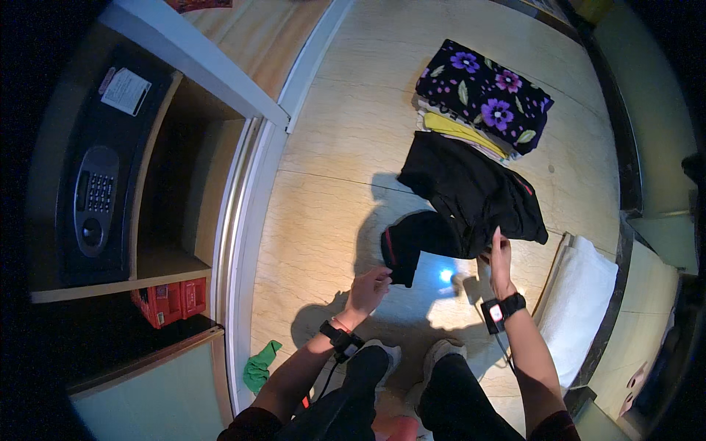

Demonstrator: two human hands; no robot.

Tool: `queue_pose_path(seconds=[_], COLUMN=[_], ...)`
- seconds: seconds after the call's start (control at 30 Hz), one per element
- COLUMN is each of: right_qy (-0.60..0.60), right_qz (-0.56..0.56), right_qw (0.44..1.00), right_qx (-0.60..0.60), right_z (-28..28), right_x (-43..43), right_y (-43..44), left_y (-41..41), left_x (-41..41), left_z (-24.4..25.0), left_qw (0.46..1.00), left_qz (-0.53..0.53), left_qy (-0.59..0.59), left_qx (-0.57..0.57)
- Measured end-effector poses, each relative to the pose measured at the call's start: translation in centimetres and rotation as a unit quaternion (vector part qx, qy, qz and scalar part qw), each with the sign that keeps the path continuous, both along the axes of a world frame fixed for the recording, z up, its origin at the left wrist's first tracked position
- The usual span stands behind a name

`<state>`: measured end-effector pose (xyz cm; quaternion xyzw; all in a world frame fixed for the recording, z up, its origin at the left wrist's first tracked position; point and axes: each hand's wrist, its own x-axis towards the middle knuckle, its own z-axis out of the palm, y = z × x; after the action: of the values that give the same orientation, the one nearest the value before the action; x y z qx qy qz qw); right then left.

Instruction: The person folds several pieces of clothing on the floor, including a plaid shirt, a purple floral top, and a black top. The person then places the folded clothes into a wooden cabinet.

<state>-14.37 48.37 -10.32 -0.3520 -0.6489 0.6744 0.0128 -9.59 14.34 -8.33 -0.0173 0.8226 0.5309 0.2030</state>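
A black garment (469,182), with red trim at two of its edges and one part folded over at the left, lies spread on the tiled floor in front of me. My left hand (370,289) pinches its lower left corner between curled fingertips. At its near edge, my right hand (499,262) grips the cloth, with one digit pointing away from me and the fingertips partly hidden. Just beyond the garment sits a stack of folded cloth: a black piece with purple flowers (485,93) on top and a yellow piece (463,130) showing beneath it.
To the right lies a folded white towel (579,308). A crumpled green cloth (261,366) rests at lower left, beside the cabinet frame (242,275). The cabinet holds a dark keypad safe (99,193) and a red box (176,300). My shoes (444,353) are close below the garment.
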Motion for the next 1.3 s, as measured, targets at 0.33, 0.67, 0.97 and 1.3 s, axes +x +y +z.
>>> queue_pose_path(seconds=[0.33, 0.67, 0.97, 1.3], right_qy=[0.045, -0.02, -0.026, 0.062], right_qz=[0.391, 0.186, 0.038, 0.107], right_qw=[0.918, 0.904, 0.959, 0.89], right_qx=[0.038, 0.385, -0.278, -0.439], right_z=[7.2, 1.3, 8.2, 17.8], right_x=[3.8, 7.9, 5.1, 3.9], right_y=[-4.9, -0.6, -1.9, -8.9], left_y=[5.0, 1.2, -2.6, 7.9], left_x=[-1.3, -0.8, -7.4, 3.1], left_z=[5.4, 4.9, 13.1, 6.3], left_qw=[0.956, 0.991, 0.912, 0.979], left_qz=[-0.146, -0.092, 0.104, -0.01], left_qy=[0.249, 0.058, 0.328, 0.14], left_qx=[-0.045, 0.077, -0.221, -0.148])
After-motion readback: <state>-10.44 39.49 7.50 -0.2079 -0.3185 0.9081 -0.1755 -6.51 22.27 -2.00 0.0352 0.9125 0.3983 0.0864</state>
